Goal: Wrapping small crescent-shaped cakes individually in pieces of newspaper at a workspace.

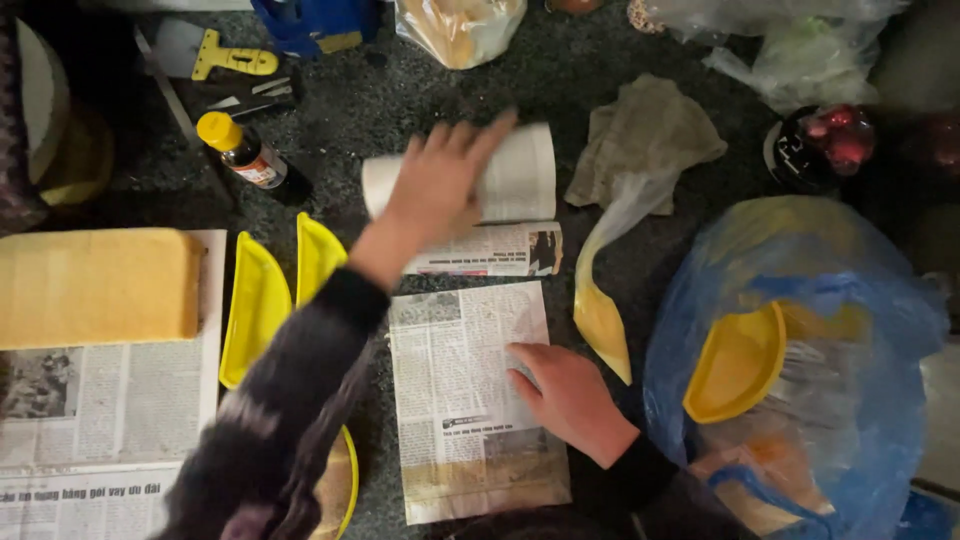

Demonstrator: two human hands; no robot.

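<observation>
My left hand (440, 185) reaches across from the lower left in a dark striped sleeve. It lies over a white paper roll (520, 175) on the dark surface, fingers wrapped on its top; the hand is blurred. My right hand (568, 395) rests on the right edge of a newspaper sheet (465, 400) spread in front of me, fingers slightly curled and holding nothing. A folded newspaper piece (495, 250) lies between the roll and the sheet.
Two yellow plastic trays (255, 310) stand left of the sheet. A yellow block (95, 285) sits on newspaper at far left. A yellow-capped bottle (250, 155), a rag (645, 135), a clear bag with yellow contents (600, 310) and a blue bag of trays (800, 300) surround the area.
</observation>
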